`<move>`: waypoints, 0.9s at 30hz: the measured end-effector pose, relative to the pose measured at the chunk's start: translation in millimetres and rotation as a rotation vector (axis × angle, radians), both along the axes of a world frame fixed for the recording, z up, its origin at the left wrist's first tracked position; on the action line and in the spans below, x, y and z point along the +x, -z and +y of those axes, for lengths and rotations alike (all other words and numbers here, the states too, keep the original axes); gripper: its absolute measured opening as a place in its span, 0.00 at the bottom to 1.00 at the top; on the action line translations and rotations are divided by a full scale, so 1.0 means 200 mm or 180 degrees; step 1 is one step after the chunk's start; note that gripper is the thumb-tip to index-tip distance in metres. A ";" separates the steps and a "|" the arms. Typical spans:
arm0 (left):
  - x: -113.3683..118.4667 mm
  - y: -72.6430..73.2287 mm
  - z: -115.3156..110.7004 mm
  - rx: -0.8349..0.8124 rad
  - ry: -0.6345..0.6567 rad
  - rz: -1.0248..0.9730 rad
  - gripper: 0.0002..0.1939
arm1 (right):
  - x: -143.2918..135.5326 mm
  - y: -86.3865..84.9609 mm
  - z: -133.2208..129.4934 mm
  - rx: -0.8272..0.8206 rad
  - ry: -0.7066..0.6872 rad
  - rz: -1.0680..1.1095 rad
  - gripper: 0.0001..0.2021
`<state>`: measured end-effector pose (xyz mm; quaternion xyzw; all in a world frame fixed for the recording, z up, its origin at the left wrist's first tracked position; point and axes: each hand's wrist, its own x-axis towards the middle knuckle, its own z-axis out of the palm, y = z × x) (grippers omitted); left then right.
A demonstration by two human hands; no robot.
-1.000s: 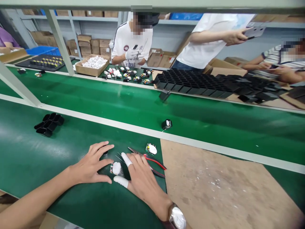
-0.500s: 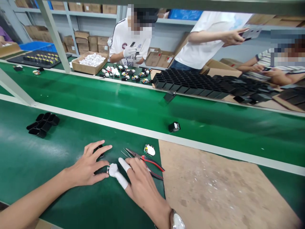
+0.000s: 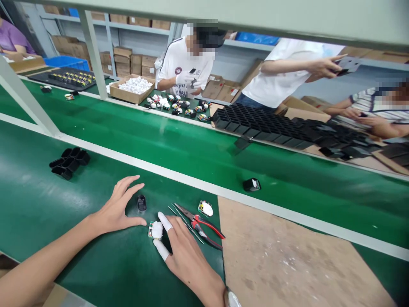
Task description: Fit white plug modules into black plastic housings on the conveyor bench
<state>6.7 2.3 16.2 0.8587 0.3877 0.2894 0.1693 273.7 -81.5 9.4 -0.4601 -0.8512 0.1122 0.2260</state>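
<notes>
My left hand [image 3: 116, 209] is open, its fingers spread over the green bench and its thumb tip close to a small circuit board [image 3: 156, 230] topped with a white lump. White finger cots cover the thumb and index finger of my right hand [image 3: 183, 249], which hold that board at its edges, low on the bench. Between the left fingers and the board stands a small black plastic case [image 3: 141, 203]. Red-handled pliers [image 3: 200, 224] and thin metal tweezers [image 3: 185, 221] lie just beyond my right hand. Another white-topped circuit board [image 3: 205, 208] rests past the pliers.
Several black cases [image 3: 68, 162] stand at left. A cardboard sheet [image 3: 287, 251] covers the right side. On the green belt [image 3: 179, 149] sits a filled black case [image 3: 252, 184]. Opposite are stacked black cases [image 3: 262, 128], a box of white pieces [image 3: 132, 89] and co-workers. A metal post [image 3: 92, 55] rises at left.
My left hand has let go of the circuit board and spread its fingers, moving off the black case. My right index finger has come down to the board. The view has shifted slightly.
</notes>
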 end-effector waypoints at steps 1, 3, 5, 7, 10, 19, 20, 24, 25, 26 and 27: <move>0.00 0.01 0.00 -0.0085 -0.0068 -0.0040 0.55 | 0.00 0.00 0.01 0.0015 -0.0036 -0.0006 0.31; 0.00 0.04 0.00 -0.0333 -0.0110 -0.0136 0.56 | 0.01 0.01 0.02 0.0073 -0.0107 -0.0017 0.31; 0.01 0.07 -0.01 -0.0607 -0.0070 -0.0201 0.53 | 0.01 0.01 0.03 0.0155 -0.0143 -0.0022 0.29; 0.01 0.09 -0.02 -0.0791 -0.0032 -0.0196 0.47 | 0.01 0.01 0.03 0.0213 -0.0119 -0.0005 0.28; 0.00 0.09 -0.02 -0.0869 0.0082 -0.0181 0.43 | 0.01 -0.01 0.03 0.0221 -0.0001 0.0148 0.24; 0.02 0.07 -0.03 -0.0788 0.0171 -0.0208 0.41 | 0.04 -0.04 0.04 0.0467 0.0165 0.0667 0.25; 0.01 0.07 -0.02 -0.0833 0.0160 -0.0141 0.43 | 0.04 -0.04 0.04 0.0493 0.0188 0.0679 0.25; -0.03 0.00 0.00 -0.1169 0.0429 -0.0123 0.49 | 0.05 -0.06 0.03 0.0464 0.0172 0.0737 0.21; -0.03 -0.02 0.00 -0.1278 0.0524 -0.0150 0.48 | 0.05 -0.06 0.04 0.0446 0.0179 0.0776 0.20; -0.04 -0.03 0.01 -0.1393 0.0612 -0.0166 0.46 | 0.05 -0.06 0.04 0.0435 0.0196 0.0814 0.20; -0.04 -0.05 0.01 -0.1497 0.0695 -0.0160 0.44 | 0.04 -0.06 0.04 0.0440 0.0219 0.0850 0.20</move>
